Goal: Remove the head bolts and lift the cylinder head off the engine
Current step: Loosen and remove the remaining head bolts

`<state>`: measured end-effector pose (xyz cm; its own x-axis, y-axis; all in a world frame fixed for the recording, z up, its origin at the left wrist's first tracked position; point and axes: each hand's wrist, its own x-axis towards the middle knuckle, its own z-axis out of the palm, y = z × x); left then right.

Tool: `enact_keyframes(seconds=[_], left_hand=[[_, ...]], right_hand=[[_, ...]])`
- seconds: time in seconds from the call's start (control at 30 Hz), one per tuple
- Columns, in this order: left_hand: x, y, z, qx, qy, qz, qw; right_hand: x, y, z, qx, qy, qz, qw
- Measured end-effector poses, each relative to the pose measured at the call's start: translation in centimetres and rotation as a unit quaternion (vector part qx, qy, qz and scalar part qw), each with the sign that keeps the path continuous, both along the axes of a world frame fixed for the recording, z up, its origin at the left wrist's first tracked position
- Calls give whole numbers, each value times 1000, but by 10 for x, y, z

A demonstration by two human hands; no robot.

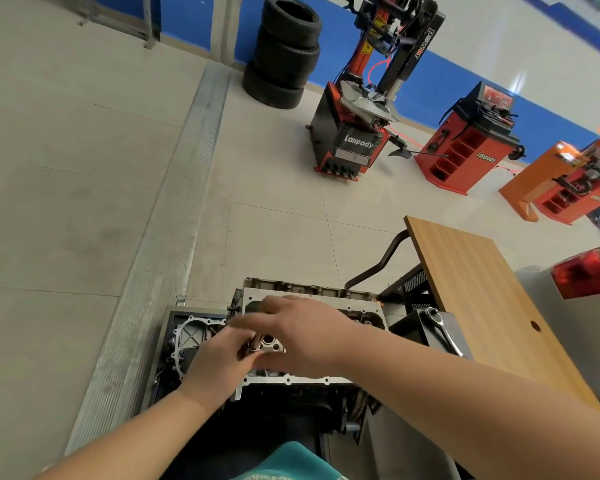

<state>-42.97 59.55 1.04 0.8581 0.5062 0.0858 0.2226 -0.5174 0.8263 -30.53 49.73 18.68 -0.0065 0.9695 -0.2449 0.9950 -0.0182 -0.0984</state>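
Centrally, low in the view, the cylinder head (312, 341) is seen seated on the engine (257, 403), its pale gasket flange with bolt holes exposed along the near edge. Both hands are brought together over its top. A shiny metal cylindrical piece (255, 342), possibly a bolt or socket, is pinched by the curled fingers of the left hand (219, 362); exactly what it is cannot be told. The right hand (305, 334) is laid above it with fingers stretched leftward, motion-blurred, so whether anything is grasped by it cannot be told. A ratchet wrench (444, 327) is left lying on a dark tray just right of the engine, beside a wooden table (482, 292). Farther back on the tiled floor, stacked tyres (284, 53), a red tyre changer (357, 126) and a wheel balancer (468, 140) are set near the blue wall.
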Motion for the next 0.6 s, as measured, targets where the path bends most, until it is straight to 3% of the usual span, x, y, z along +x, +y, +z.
enact_keyframes(seconds=[0.1,0.3,0.43,0.5,0.6], left_hand=[[2,1,1,-16,25,-26,999],[-1,17,16,-52,55,-161,984],[1,13,15,-29,33,-121,992],[0,5,8,-32,21,-80,996],[-3,-10,-2,-46,9,-2,999]], right_hand=[[-5,6,-5,-13,-61,-142,988],[2,5,-3,-55,-30,-39,997],[11,0,1,-34,7,6,999],[5,-5,-2,3,25,-55,998],[-8,-7,-9,14,-29,-180,983]])
